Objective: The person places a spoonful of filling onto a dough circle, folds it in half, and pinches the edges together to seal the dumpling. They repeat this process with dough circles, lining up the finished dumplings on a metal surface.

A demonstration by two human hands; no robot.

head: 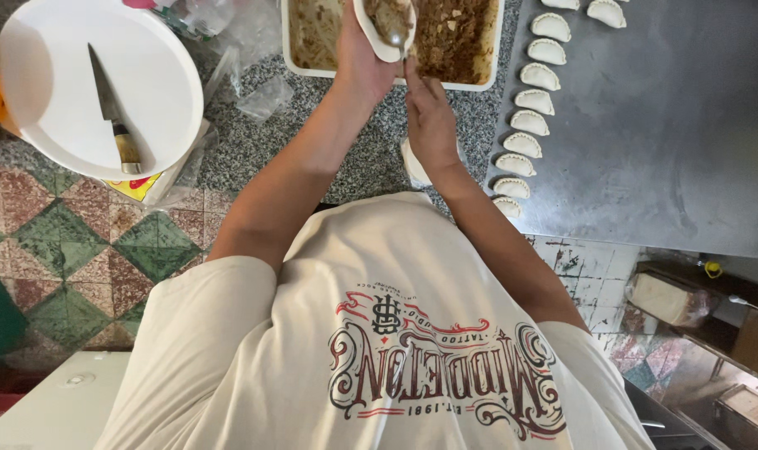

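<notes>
Both arms reach forward: left hand (361, 58) cups a dough round (379, 33), right hand (429, 117) grips a spoon (393, 37) over it

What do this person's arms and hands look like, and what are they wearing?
Both arms are bare from the upper arm down. The left hand and right hand wear no gloves, and no rings, watch or bracelets show. Short cream sleeves belong to a loose cream T-shirt with an ornate dark red and black print.
</notes>
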